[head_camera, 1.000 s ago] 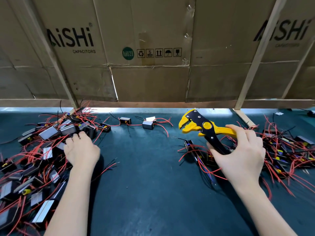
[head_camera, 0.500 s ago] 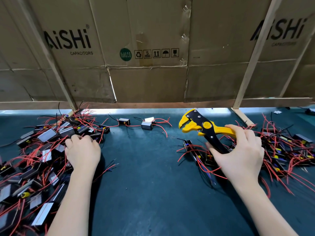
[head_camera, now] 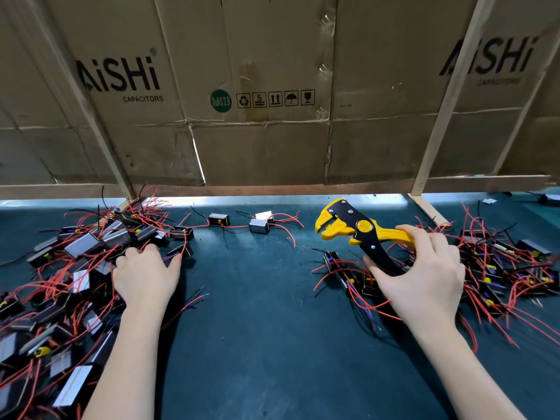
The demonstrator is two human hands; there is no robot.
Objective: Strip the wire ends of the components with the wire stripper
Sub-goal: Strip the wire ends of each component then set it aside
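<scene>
My right hand grips the handles of the yellow and black wire stripper, held just above the mat with its jaws pointing left. Below it lie a few black components with red wires. My left hand rests palm down on the edge of the big left pile of components. Its fingers curl down into the pile with their tips hidden. The thumb is spread right and touches a small black component. I cannot tell whether the hand holds anything.
A second heap of wired components lies at the right. Three loose components sit at the back centre. A cardboard wall with wooden slats closes off the back. Dark green mat lies between my arms.
My left hand's fingers have curled down into the pile and the thumb has spread right to a small component. My right hand with the stripper has hardly moved.
</scene>
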